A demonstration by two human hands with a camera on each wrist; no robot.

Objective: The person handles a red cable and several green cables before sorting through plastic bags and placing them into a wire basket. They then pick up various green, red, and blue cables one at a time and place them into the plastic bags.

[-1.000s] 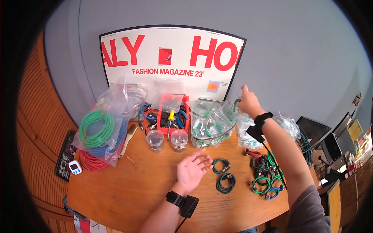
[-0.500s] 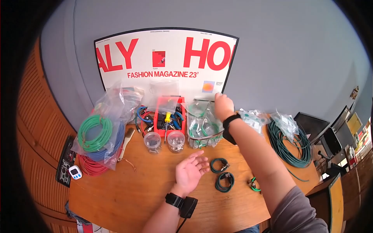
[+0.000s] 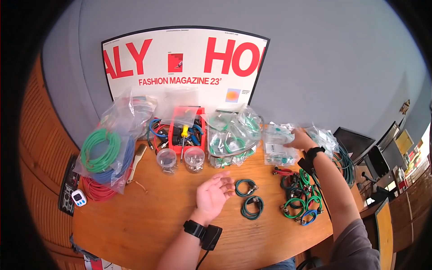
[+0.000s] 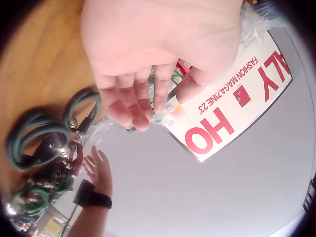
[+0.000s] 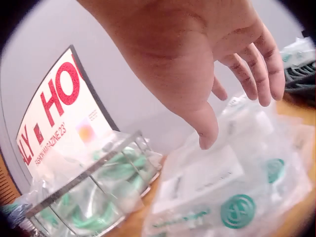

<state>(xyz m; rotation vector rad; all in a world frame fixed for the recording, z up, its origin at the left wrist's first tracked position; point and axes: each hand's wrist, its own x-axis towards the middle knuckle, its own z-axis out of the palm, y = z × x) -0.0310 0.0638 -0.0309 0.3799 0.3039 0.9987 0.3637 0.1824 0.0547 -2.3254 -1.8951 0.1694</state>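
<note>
My right hand (image 3: 302, 140) is over the clear bags with green print (image 3: 280, 154) at the back right. In the right wrist view its fingers (image 5: 261, 74) hang loosely above the bags (image 5: 237, 173), gripping nothing; whether a fingertip touches plastic I cannot tell. Palm up and empty, my left hand (image 3: 211, 198) hovers over the table's middle with fingers loosely bent. Right of it lie two dark green coiled cables (image 3: 252, 207). A wire basket (image 3: 234, 155) of bagged green cables stands left of the clear bags.
A red bin (image 3: 201, 130) with tools and two clear cups (image 3: 194, 158) stand left of the basket. Farther left are bagged green, blue and red cable coils (image 3: 100, 150) and a brush (image 3: 136, 163). Mixed short cables (image 3: 300, 198) lie front right; a large dark coil (image 3: 345, 166) sits behind.
My right hand went from holding a bag at the back to the basket, then moved right over the clear bags. A bag now stands up at the basket's right end. The left hand stayed nearly still.
</note>
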